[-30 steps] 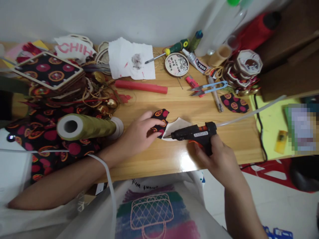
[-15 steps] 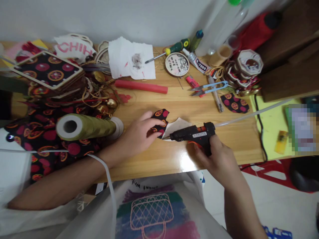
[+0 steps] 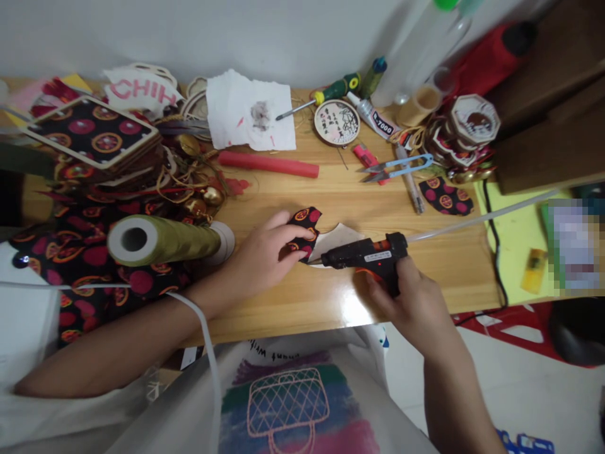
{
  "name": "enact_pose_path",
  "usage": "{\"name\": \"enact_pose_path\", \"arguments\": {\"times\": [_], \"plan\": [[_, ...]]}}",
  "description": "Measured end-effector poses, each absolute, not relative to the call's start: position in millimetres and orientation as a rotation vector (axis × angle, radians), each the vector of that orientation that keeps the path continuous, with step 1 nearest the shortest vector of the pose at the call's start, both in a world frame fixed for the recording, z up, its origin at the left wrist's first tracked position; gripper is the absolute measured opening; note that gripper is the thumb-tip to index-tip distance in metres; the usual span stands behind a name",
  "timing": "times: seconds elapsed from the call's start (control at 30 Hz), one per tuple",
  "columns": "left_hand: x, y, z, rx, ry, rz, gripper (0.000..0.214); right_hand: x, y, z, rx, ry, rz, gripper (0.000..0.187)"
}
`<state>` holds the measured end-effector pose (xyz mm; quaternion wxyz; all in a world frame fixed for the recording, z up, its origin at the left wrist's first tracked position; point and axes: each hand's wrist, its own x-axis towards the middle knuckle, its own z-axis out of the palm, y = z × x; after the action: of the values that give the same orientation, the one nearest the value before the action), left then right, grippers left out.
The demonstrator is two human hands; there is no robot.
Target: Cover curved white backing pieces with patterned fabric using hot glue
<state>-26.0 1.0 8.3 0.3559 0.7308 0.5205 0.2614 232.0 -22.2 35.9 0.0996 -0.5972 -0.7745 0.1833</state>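
Note:
My right hand is wrapped round the handle of a black hot glue gun, with a long clear glue stick running out of its back. The gun's nozzle points left and meets the edge of a dark patterned fabric piece. My left hand grips that fabric between thumb and fingers, low over the table. Beneath the fabric and the gun lies a pale, stiff-looking cut piece, partly covered by both. Whether glue is coming out is too small to tell.
A green ribbon roll stands left beside patterned cloth. Behind are a red stick, white tissue, screwdriver, glue tube and blue thread snips. Another patterned fabric piece lies right, near a black cord.
Almost nothing differs. Both hands, the glue gun and the fabric keep nearly the same places; the view has shifted very slightly.

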Motion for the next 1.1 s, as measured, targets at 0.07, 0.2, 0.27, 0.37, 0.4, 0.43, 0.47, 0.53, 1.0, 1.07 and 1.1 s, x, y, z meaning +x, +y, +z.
{"name": "enact_pose_path", "arguments": {"times": [0.07, 0.2, 0.27, 0.37, 0.4, 0.43, 0.47, 0.53, 1.0, 1.07, 1.1], "plan": [[-26.4, 1.1, 8.6, 1.896, 1.351, 0.663, 0.025, 232.2, -22.1, 36.0, -1.769, -2.287, 0.548, 0.024], [-26.3, 1.4, 8.5, 1.908, 1.352, 0.655, 0.025, 233.3, -22.2, 34.8, -1.783, -2.267, 0.530, 0.024], [-26.0, 1.4, 8.1, 1.906, 1.348, 0.675, 0.025, 233.5, -22.1, 34.0, -1.790, -2.262, 0.521, 0.024], [-25.6, 1.2, 6.7, 1.915, 1.334, 0.709, 0.024, 233.4, -21.0, 33.9, -1.785, -2.254, 0.519, 0.025], [-25.6, 1.1, 6.3, 1.918, 1.328, 0.717, 0.025, 233.2, -20.4, 34.3, -1.786, -2.245, 0.515, 0.026], [-25.6, 1.0, 6.0, 1.922, 1.324, 0.724, 0.025, 233.0, -19.8, 34.7, -1.790, -2.233, 0.505, 0.027], [-25.7, 0.9, 5.7, 1.923, 1.322, 0.727, 0.024, 232.7, -19.3, 35.2, -1.797, -2.218, 0.490, 0.028], [-25.8, 0.7, 5.7, 1.924, 1.322, 0.728, 0.024, 232.1, -18.5, 36.1, -1.803, -2.193, 0.459, 0.029], [-25.7, 1.9, 7.0, 1.945, 1.331, 0.708, 0.024, 232.7, -19.0, 34.7, -1.722, -2.296, 0.488, 0.021], [-25.6, 2.0, 6.9, 1.954, 1.328, 0.722, 0.023, 232.5, -19.2, 35.4, -1.696, -2.311, 0.495, 0.021], [-25.6, 1.9, 7.0, 1.956, 1.330, 0.724, 0.023, 232.4, -19.2, 35.7, -1.685, -2.316, 0.499, 0.021]]}}
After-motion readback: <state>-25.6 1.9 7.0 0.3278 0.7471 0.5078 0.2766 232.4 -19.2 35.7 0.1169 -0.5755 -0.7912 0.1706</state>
